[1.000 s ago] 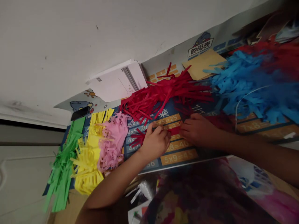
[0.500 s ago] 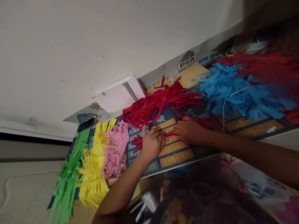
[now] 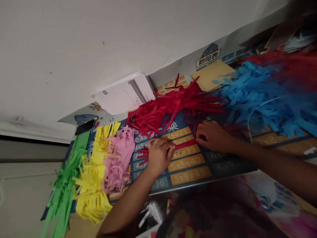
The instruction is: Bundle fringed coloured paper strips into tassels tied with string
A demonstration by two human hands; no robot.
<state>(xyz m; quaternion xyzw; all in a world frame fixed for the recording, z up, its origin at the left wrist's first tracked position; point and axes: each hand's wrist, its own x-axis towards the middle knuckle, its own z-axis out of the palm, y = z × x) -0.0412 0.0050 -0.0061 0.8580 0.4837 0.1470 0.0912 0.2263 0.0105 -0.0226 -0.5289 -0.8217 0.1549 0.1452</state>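
A red fringed paper tassel (image 3: 185, 144) lies stretched between my hands, its middle a narrow twisted band. My left hand (image 3: 160, 154) is closed over the fringed left end, some short strips poking out past its fingers. My right hand (image 3: 213, 137) grips the band farther right, fingers bent round it. Dark red strips spread out beyond the right hand, partly in shadow. Just behind both hands sits a pile of red paper fringe (image 3: 170, 105). Under everything is a printed chart (image 3: 189, 173) with multiplication sums.
Pink fringe (image 3: 119, 158), yellow fringe (image 3: 92, 178) and green fringe (image 3: 65, 185) lie to the left. Blue fringe (image 3: 262, 96) and more red fringe lie at right, beside a tan paper (image 3: 213, 74). White cards (image 3: 126, 94) lean near the wall (image 3: 99, 43).
My right hand has moved to the right, away from my left hand, and more of the twisted red band shows between them. The camera view has also shifted slightly.
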